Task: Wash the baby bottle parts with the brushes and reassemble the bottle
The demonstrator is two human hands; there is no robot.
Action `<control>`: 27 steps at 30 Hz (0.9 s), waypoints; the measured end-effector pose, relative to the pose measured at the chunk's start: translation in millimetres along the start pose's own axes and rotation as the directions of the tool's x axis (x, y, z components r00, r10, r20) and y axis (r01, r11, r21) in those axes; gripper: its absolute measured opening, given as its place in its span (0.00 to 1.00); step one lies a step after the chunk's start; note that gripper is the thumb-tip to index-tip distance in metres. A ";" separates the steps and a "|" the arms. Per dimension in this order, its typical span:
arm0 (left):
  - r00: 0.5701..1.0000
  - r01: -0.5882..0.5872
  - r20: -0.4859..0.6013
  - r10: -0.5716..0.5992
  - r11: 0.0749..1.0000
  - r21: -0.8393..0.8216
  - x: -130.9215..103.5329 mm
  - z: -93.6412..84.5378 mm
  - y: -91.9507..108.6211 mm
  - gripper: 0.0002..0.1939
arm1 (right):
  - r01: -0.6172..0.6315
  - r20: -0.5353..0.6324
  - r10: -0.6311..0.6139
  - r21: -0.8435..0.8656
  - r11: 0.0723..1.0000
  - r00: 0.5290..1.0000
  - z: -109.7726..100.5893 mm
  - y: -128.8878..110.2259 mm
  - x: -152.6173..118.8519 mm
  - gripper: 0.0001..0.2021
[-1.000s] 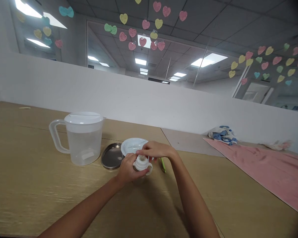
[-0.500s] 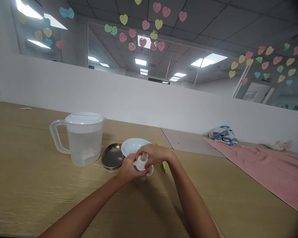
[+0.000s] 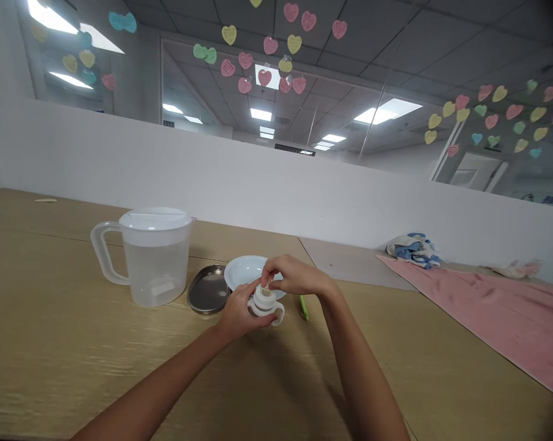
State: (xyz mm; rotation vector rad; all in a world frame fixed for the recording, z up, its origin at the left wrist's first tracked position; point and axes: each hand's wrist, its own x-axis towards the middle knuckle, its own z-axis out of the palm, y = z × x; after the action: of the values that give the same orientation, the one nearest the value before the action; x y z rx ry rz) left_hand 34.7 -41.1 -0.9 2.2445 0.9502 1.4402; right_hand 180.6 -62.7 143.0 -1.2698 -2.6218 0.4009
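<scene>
A white baby bottle (image 3: 264, 301) with side handles is in my left hand (image 3: 239, 312), whose fingers and thumb wrap round it below the collar. On top of it is a clear nipple (image 3: 266, 292). My right hand (image 3: 295, 277) pinches at this nipple from above with thumb and fingertips, which partly cover it. Just behind both hands stands a white bowl (image 3: 242, 269), partly hidden by them. A round steel tray (image 3: 207, 293) lies to the left of the bowl.
A lidded clear plastic pitcher (image 3: 157, 263) stands at the left. Right of my hands lies a thin green object (image 3: 304, 308), partly hidden. A pink cloth (image 3: 496, 312) and a bundled blue-and-white cloth (image 3: 414, 250) lie at the right, before a white wall (image 3: 258, 184).
My right hand has lifted from the bottle's collar up to the nipple, and its fingers have drawn together there. My left hand keeps its hold on the bottle.
</scene>
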 end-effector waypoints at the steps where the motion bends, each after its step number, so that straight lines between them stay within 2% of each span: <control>1: 1.000 -0.006 0.006 0.006 1.000 0.001 0.1 -0.6 0.7 0.35 | 0.019 -0.014 -0.018 0.019 1.000 1.000 -2.2 0.3 -1.6 0.07; 5: 1.000 -0.010 0.007 0.010 0.999 0.039 -0.7 -0.5 0.5 0.34 | 0.062 -0.134 -0.046 0.114 0.992 0.990 -11.0 1.4 -8.1 0.09; 9: 1.000 0.029 0.006 -0.030 0.997 0.067 -2.1 1.9 -5.6 0.45 | 0.065 -0.345 0.022 0.238 0.969 0.938 -17.7 -0.3 -12.9 0.11; 11: 1.000 0.010 0.017 -0.011 1.000 0.023 -2.0 0.3 -8.0 0.50 | 0.057 -0.456 0.083 0.286 0.957 0.886 -20.3 -1.3 -14.0 0.10; 13: 0.999 -0.027 -0.020 0.027 0.999 -0.038 -1.1 -3.8 -9.2 0.47 | 0.047 -0.561 0.151 0.323 0.945 0.814 -22.3 -1.1 -14.1 0.10; 17: 0.976 -0.061 -0.209 0.052 0.998 -0.034 2.0 -13.4 -10.0 0.30 | 0.033 -0.719 0.241 0.345 0.938 0.652 -22.9 4.7 -10.0 0.11; 19: 0.969 -0.044 -0.241 0.046 0.999 0.014 4.1 -16.2 -11.0 0.22 | -0.014 -0.754 0.244 0.298 0.954 0.610 -19.8 9.6 -5.2 0.09; 20: 0.971 -0.041 -0.235 0.048 0.999 0.035 5.3 -16.9 -11.8 0.18 | -0.051 -0.759 0.240 0.263 0.963 0.605 -17.2 12.3 -1.9 0.09; 22: 0.979 -0.053 -0.196 0.064 0.997 0.061 7.6 -17.3 -14.1 0.14 | -0.139 -0.742 0.226 0.179 0.974 0.631 -10.0 17.9 5.7 0.07; 25: 0.988 -0.068 -0.133 0.076 0.996 0.060 10.3 -16.8 -18.4 0.15 | -0.240 -0.651 0.220 0.059 0.969 0.727 3.2 26.0 18.2 0.06; 27: 0.991 -0.055 -0.121 0.060 0.997 0.045 11.8 -16.5 -21.2 0.16 | -0.269 -0.587 0.236 0.032 0.962 0.774 11.3 31.3 25.4 0.06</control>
State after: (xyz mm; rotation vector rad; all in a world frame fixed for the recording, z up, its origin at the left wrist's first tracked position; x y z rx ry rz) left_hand 15.5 -19.1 2.3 2.2525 0.9685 1.6129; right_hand 184.8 -25.9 123.7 -1.4803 -1.9549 -0.0391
